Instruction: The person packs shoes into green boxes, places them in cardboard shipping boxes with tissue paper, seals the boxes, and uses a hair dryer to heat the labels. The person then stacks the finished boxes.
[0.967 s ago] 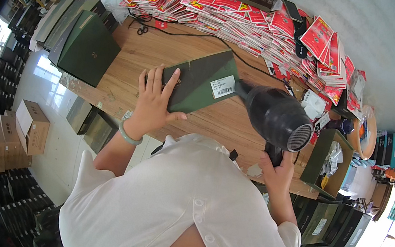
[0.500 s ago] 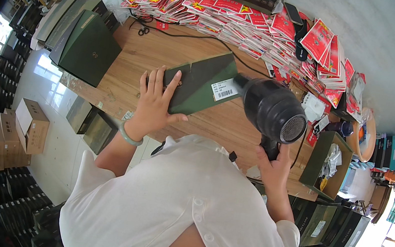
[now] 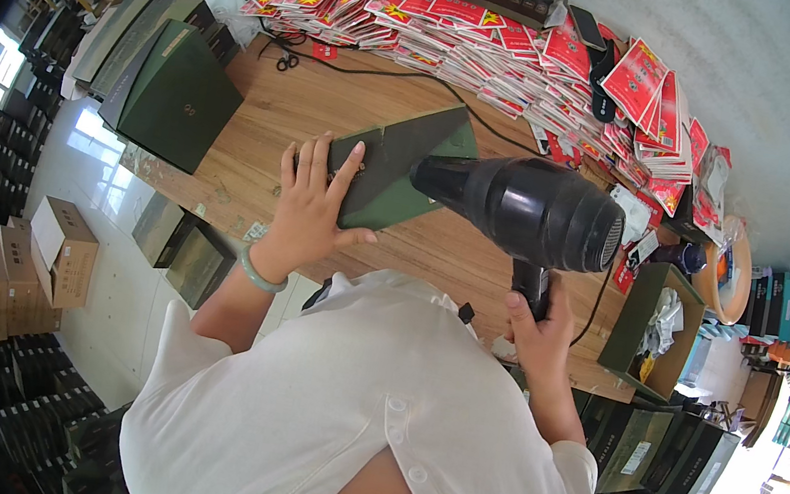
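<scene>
So, left hand (image 3: 308, 206) on green box (image 3: 387, 160); open box (image 3: 629, 320) holds crumpled wrapping (image 3: 669, 311).

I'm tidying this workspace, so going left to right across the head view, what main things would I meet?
Large green box, left hand, dark green box, black hair dryer in the right hand, open-topped green box.

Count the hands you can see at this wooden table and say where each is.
2: the left hand lies spread on the left end of the green box; the right hand grips the black hair dryer by its handle.
</scene>
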{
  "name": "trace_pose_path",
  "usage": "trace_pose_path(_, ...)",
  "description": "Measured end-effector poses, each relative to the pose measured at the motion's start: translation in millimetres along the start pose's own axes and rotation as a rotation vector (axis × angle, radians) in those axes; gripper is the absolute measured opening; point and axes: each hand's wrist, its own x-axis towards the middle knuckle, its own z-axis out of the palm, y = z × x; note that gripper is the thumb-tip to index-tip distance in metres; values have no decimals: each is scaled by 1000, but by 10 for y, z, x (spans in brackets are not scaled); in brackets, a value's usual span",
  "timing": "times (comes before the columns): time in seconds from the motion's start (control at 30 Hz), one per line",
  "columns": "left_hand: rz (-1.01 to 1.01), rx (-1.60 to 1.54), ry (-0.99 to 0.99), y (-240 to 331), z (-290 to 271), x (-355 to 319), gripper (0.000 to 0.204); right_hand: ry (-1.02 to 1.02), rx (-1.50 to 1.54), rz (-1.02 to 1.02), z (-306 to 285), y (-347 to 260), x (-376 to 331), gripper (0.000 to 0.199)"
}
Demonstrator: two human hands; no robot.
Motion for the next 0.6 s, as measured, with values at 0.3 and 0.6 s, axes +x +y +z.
trace_pose_path(0.3,-1,-4,4,6,-1,-15,107,6,-67,-259,40,81,19,59)
trace_pose_path(0.6,2,-9,1,6,-5,-14,107,72,-23,-236,-24,212,12,55)
